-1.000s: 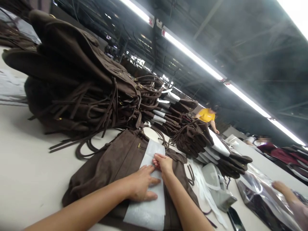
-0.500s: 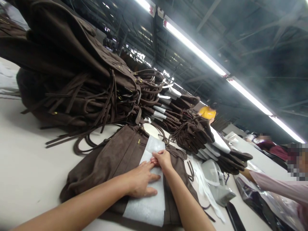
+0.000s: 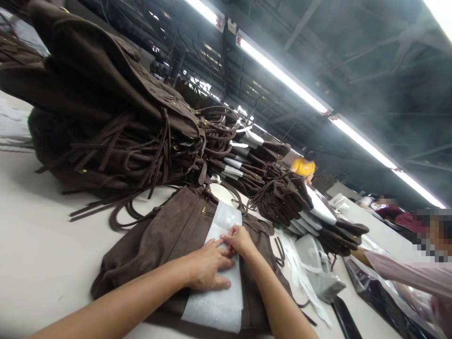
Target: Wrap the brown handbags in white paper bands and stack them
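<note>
Right hand (image 3: 242, 241) sits lower than before, fingers curled — grip unclear; left hand (image 3: 205, 268) lies splayed on white band (image 3: 219, 308) across brown handbag (image 3: 164, 238).

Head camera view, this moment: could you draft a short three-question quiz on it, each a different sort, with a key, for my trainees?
1. Fill in the missing colour: the left hand rests, fingers spread, on a ____ strip that lies over the brown bag.

2. True or false: the right hand is gripping one of the bag's handles.

3. Multiple choice: what colour is the small metal fitting on the bag, beside the strip?
A. Blue
B. Gold
C. Red

Key:
1. White.
2. False; its fingertips are gathered over the strip, close to the left hand's fingers.
3. B.
</note>
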Action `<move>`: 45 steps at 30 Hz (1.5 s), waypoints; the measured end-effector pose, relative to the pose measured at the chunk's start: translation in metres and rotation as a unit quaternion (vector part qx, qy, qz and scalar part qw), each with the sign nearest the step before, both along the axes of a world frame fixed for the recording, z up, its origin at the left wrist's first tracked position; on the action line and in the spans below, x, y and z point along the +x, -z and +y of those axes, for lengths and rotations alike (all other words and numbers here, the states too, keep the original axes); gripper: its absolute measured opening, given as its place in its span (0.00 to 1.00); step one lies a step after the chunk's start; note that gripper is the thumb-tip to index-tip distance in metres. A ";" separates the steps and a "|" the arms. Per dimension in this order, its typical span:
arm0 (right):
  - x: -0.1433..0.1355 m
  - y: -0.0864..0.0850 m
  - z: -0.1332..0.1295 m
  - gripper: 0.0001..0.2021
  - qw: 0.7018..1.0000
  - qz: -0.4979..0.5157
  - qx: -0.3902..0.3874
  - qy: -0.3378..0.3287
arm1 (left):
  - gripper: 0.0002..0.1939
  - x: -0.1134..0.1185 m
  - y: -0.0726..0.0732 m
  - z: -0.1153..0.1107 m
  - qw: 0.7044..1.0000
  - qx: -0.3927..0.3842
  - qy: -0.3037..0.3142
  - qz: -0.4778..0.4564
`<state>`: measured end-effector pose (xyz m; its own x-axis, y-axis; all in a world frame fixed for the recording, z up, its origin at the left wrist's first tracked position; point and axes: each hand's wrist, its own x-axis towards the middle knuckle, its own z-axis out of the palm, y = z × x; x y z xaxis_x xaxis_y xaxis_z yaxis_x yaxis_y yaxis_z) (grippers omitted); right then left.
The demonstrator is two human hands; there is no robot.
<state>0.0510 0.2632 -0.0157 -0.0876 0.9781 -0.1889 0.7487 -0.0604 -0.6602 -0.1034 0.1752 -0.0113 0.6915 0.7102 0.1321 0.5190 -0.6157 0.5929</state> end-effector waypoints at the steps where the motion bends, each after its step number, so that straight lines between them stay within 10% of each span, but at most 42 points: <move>1: 0.000 -0.004 -0.004 0.13 1.000 -0.019 0.019 -0.003 | 0.24 0.000 0.000 0.000 1.000 -0.003 0.001 -0.002; 7: 0.012 -0.010 -0.031 0.09 0.948 -0.150 0.260 -0.105 | 0.26 0.000 0.000 0.000 0.999 -0.035 -0.013 0.013; 14: 0.026 0.003 -0.029 0.25 0.909 -0.248 0.224 -0.249 | 0.25 0.002 -0.003 0.004 0.999 -0.039 -0.004 0.029; 21: 0.057 -0.042 -0.010 0.25 0.928 -0.181 0.320 -0.055 | 0.30 0.006 0.013 0.018 0.995 -0.022 -0.027 0.089; 29: 0.261 -0.100 -0.033 0.13 0.902 -0.093 0.291 0.307 | 0.22 0.003 0.062 0.036 0.998 0.042 -0.046 0.033; 35: 0.354 -0.087 -0.046 0.14 0.910 -0.003 0.136 0.392 | 0.19 0.002 0.095 0.051 0.994 0.087 -0.061 0.001; 45: 0.379 -0.063 -0.024 0.09 0.899 0.142 0.070 0.407 | 0.20 -0.002 0.118 0.052 0.980 0.170 -0.093 -0.051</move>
<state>0.4297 0.2394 0.0470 0.6439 0.7518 -0.1423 0.2939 -0.4147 -0.8612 -0.1050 0.2276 -0.1293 0.5248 0.7261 0.4442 0.5908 -0.6865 0.4240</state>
